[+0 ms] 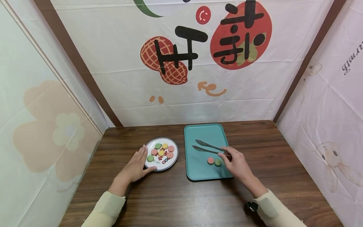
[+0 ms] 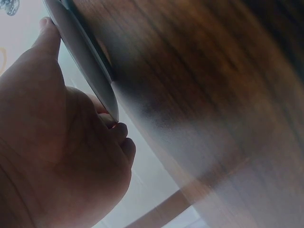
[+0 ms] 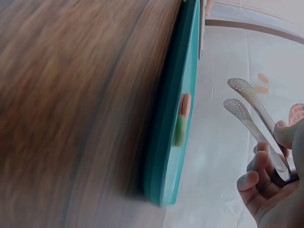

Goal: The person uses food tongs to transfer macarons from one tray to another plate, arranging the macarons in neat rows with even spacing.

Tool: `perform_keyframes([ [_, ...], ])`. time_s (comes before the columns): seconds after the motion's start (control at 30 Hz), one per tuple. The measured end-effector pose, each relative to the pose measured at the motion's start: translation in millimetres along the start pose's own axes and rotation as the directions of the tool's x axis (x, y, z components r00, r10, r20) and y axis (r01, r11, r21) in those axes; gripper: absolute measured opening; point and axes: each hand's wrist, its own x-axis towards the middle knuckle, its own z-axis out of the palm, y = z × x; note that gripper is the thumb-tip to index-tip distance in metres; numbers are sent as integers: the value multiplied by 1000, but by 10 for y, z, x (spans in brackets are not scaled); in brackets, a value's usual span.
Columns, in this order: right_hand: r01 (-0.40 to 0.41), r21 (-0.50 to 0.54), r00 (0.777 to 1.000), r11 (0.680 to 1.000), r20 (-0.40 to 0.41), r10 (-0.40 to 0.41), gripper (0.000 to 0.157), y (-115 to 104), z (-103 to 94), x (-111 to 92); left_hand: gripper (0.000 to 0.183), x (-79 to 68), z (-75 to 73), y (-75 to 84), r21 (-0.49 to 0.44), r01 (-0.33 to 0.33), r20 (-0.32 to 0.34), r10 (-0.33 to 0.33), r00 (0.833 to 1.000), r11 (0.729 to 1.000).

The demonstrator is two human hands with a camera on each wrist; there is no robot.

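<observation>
In the head view my left hand [image 1: 137, 165] holds the left rim of a white round plate [image 1: 173, 160], thumb along the near edge and fingers along the left side. Several small macarons in pink, yellow and green [image 1: 158, 146] lie on it. My right hand [image 1: 236, 162] grips metal tongs [image 1: 208, 145] over the teal tray [image 1: 198, 170]. In the right wrist view the tongs [image 3: 256, 111] show perforated tips, spread apart with nothing between them. A pink macaron [image 1: 210, 160] and a green macaron [image 1: 217, 162] sit side by side on the tray, below the tongs.
Everything stands on a dark brown wooden table [image 1: 175, 198], with the plate left of the tray. Behind the table hangs a white printed cloth [image 1: 127, 94], and more cloth [image 1: 320, 142] closes off the right and left sides.
</observation>
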Motion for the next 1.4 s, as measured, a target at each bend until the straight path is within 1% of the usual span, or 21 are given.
perform_keyframes([
  [0.13,-3,-11,1000,1000,8,3,31,52,-47,-25,111,-2,0,-2,4,0,1,0,1000,1000],
  [0.47,-16,-35,997,999,79,18,32,197,-173,-123,115,0,37,-36,-16,-1,3,1,1000,1000],
  [0.6,-14,-34,996,999,83,16,32,237,-226,-151,115,5,31,-33,-13,2,11,-2,1000,1000],
  [0.8,-11,-22,996,1000,89,13,30,309,-279,-176,113,6,1,-5,-4,-2,2,2,1000,1000],
  [0.9,0,-6,996,1000,90,0,28,341,-311,-195,112,8,0,-1,-3,-2,5,2,1000,1000],
  [1.1,47,5,996,999,78,-48,25,388,-383,-229,113,8,-1,-4,-5,1,5,-1,1000,1000],
  [1.4,72,-4,994,997,88,-71,24,437,-446,-273,114,9,-12,2,-3,6,11,-6,1000,1000],
])
